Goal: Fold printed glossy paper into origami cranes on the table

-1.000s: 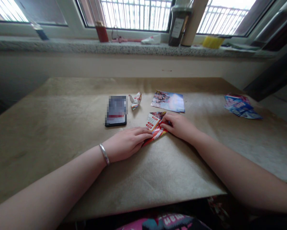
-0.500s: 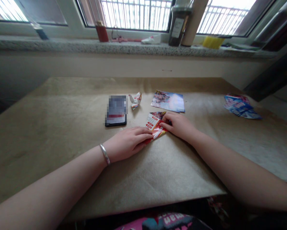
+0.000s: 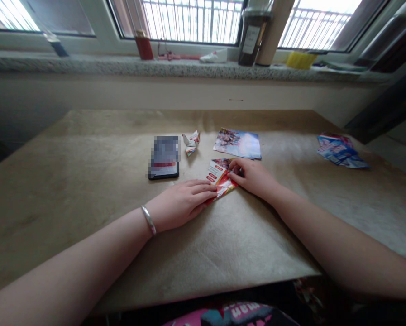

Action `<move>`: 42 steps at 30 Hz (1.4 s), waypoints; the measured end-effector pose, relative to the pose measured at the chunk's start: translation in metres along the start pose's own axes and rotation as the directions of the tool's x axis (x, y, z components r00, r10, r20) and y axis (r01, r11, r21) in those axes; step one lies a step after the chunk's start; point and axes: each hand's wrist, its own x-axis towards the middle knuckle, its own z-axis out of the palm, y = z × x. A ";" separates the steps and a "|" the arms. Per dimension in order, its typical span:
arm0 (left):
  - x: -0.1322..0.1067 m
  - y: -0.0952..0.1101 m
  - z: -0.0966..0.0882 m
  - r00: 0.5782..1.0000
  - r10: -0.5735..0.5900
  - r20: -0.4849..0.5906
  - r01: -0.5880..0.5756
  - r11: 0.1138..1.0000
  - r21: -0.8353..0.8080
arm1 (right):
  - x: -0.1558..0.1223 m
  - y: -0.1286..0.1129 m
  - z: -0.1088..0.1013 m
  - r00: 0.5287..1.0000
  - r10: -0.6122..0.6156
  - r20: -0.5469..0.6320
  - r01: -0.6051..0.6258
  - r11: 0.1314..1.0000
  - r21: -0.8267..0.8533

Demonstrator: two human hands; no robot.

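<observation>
A folded red and white printed paper [image 3: 220,179] lies on the brown paper-covered table [image 3: 87,181]. My left hand [image 3: 182,201], with a silver bracelet on its wrist, lies flat on the paper's near left corner, fingers stretched out and pressing down. My right hand [image 3: 253,176] rests on the paper's right side, its fingertips curled and pinching the fold at the far edge. Much of the paper is hidden under both hands.
A black phone [image 3: 164,157] lies just left of the paper, a small folded paper figure [image 3: 191,141] beyond it. A colourful flyer [image 3: 238,143] lies behind, more flyers [image 3: 340,151] at the far right. Jars and small items stand on the windowsill [image 3: 175,68].
The paper's near red tip has been folded in and is shorter now. My right hand has slid slightly up along the fold; my left fingers moved a little right.
</observation>
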 end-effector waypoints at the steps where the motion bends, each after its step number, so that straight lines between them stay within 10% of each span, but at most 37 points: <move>1: 0.000 0.000 0.000 1.000 0.001 -0.002 -0.001 1.000 0.005 | -0.001 0.000 -0.001 1.000 -0.015 -0.006 0.016 1.000 0.011; 12: 0.000 -0.003 0.003 1.000 -0.004 0.001 0.004 0.997 -0.081 | -0.008 -0.008 -0.010 0.850 -0.524 0.063 0.522 0.852 0.046; 42: -0.004 -0.020 0.004 0.994 -0.051 -0.093 0.069 0.975 0.210 | -0.015 -0.022 -0.010 0.842 -0.513 0.166 0.535 0.834 -0.138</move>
